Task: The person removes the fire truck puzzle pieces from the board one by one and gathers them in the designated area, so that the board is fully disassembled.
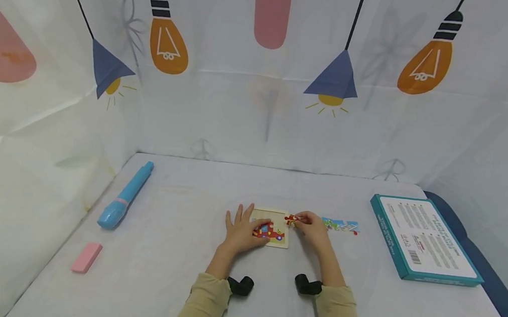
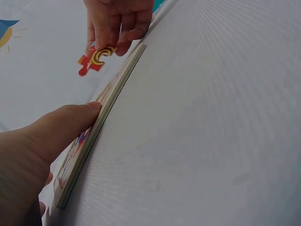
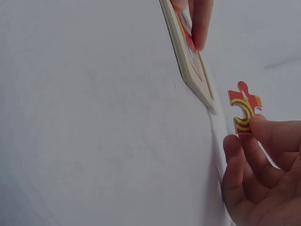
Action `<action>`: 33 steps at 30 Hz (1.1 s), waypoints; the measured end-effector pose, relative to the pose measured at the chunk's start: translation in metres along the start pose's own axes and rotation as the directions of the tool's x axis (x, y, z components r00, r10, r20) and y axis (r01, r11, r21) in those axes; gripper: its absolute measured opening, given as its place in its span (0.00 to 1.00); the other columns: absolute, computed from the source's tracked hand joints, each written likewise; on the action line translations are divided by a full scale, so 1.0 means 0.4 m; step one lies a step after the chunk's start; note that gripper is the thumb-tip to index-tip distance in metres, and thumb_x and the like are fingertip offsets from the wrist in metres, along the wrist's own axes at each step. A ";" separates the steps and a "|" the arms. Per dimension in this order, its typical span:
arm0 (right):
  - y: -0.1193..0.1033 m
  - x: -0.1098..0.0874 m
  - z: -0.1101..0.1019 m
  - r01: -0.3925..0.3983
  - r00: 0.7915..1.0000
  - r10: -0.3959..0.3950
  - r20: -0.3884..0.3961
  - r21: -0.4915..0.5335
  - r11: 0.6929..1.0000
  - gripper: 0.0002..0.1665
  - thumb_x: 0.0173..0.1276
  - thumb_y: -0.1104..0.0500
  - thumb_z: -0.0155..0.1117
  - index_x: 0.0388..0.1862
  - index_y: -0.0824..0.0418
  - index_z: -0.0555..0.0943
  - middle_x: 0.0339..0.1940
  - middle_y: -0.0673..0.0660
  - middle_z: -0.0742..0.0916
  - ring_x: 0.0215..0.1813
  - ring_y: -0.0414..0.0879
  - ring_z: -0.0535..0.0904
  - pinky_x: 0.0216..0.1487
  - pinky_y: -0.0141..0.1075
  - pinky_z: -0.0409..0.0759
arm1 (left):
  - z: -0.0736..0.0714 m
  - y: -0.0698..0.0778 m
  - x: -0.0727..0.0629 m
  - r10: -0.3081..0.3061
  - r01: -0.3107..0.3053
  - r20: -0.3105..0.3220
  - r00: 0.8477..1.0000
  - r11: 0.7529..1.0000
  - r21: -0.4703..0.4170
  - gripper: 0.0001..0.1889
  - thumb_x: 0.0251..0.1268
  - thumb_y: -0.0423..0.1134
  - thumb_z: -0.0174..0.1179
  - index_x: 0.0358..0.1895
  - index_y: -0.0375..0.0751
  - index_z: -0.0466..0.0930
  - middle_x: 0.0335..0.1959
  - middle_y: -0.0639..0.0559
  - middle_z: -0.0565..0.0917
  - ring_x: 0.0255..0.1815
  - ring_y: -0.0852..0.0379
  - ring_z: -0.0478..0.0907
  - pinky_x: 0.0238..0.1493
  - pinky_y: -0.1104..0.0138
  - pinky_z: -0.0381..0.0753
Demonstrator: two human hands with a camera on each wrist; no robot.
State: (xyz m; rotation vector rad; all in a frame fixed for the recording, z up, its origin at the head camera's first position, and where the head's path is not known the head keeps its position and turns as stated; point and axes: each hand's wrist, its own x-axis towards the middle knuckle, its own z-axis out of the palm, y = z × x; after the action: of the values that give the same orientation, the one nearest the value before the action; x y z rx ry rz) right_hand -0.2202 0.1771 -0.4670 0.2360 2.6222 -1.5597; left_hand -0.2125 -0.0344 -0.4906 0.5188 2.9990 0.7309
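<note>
In the head view my left hand (image 1: 241, 232) lies over the left part of a wooden puzzle board (image 1: 279, 244), fingers spread. Its thumb (image 2: 87, 110) rests along the board's near edge, and a fingertip (image 3: 200, 40) touches the picture inside. A partly assembled red vehicle picture (image 1: 274, 234) shows within the frame. My right hand (image 1: 315, 232) pinches a red and yellow puzzle piece (image 3: 242, 108) between thumb and fingers. The piece is held up off the table near the board's upper right corner. Part of the picture is hidden by the left hand.
Blue and green puzzle pieces (image 1: 341, 225) lie in a row right of the right hand. A teal-edged box (image 1: 428, 241) sits at the far right. On the left are a blue microphone-shaped object (image 1: 125, 196) and a pink eraser-like block (image 1: 86, 257).
</note>
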 end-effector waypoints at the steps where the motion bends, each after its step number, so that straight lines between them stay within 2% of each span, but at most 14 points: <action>1: 0.001 -0.002 -0.005 -0.010 1.000 0.010 0.001 0.013 1.000 0.13 0.64 0.66 0.56 0.47 0.69 0.76 0.38 0.60 0.80 0.32 0.43 0.73 0.29 0.30 0.71 | 0.000 0.000 0.000 0.001 -0.001 -0.001 1.000 1.000 -0.002 0.28 0.51 0.60 0.62 0.58 0.63 0.75 0.72 0.44 0.53 0.72 0.36 0.42 0.63 0.36 0.34; 11: 0.017 -0.014 -0.048 -0.061 0.998 0.063 -0.018 0.089 0.994 0.15 0.67 0.66 0.52 0.52 0.67 0.74 0.44 0.64 0.78 0.34 0.42 0.78 0.33 0.29 0.76 | 0.000 0.001 -0.002 0.003 -0.003 -0.001 1.000 1.000 -0.006 0.28 0.51 0.59 0.63 0.58 0.62 0.75 0.72 0.43 0.54 0.72 0.36 0.43 0.63 0.36 0.34; 18: 0.026 -0.030 -0.086 -0.050 0.996 0.052 -0.074 0.023 0.998 0.18 0.66 0.66 0.56 0.54 0.67 0.73 0.45 0.65 0.78 0.34 0.43 0.77 0.33 0.30 0.75 | 0.003 0.000 -0.003 -0.003 0.003 0.002 1.000 1.000 0.012 0.28 0.51 0.60 0.62 0.59 0.64 0.74 0.72 0.44 0.54 0.72 0.37 0.42 0.63 0.36 0.34; 20: 0.029 -0.034 -0.096 -0.052 0.994 0.055 -0.092 0.034 0.998 0.19 0.65 0.65 0.57 0.54 0.68 0.72 0.44 0.66 0.78 0.34 0.43 0.78 0.34 0.30 0.76 | 0.003 0.000 -0.004 -0.001 0.001 0.002 1.000 1.000 0.009 0.28 0.51 0.60 0.62 0.59 0.64 0.74 0.72 0.44 0.54 0.72 0.37 0.42 0.63 0.36 0.34; 24: 0.035 -0.041 -0.116 -0.087 0.986 0.096 -0.134 0.070 0.994 0.20 0.66 0.64 0.56 0.55 0.70 0.70 0.46 0.67 0.79 0.38 0.45 0.80 0.37 0.29 0.78 | 0.001 0.002 -0.005 0.001 -0.001 0.003 1.000 1.000 -0.003 0.28 0.52 0.60 0.62 0.59 0.64 0.74 0.72 0.44 0.54 0.72 0.36 0.42 0.63 0.36 0.33; 28: 0.049 -0.044 -0.134 -0.117 0.973 0.129 -0.191 0.072 0.991 0.20 0.66 0.62 0.57 0.55 0.69 0.71 0.49 0.69 0.79 0.40 0.47 0.80 0.36 0.25 0.78 | 0.000 0.002 -0.005 0.001 -0.001 0.003 1.000 1.000 -0.009 0.27 0.52 0.60 0.61 0.59 0.64 0.74 0.72 0.44 0.54 0.72 0.37 0.42 0.63 0.37 0.33; 33: 0.067 -0.048 -0.157 -0.126 0.961 0.143 -0.239 0.083 0.989 0.21 0.65 0.62 0.58 0.55 0.69 0.71 0.48 0.69 0.80 0.34 0.40 0.79 0.32 0.22 0.75 | 0.001 0.001 -0.004 0.000 0.000 0.002 1.000 1.000 -0.013 0.27 0.52 0.60 0.61 0.59 0.64 0.74 0.72 0.44 0.54 0.73 0.37 0.42 0.63 0.37 0.32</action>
State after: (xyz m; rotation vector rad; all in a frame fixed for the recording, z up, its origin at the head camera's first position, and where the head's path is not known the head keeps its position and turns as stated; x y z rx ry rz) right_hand -0.1961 0.2433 -0.4574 0.6367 2.6631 -1.6701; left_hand -0.2107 -0.0346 -0.4910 0.5182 2.9902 0.7488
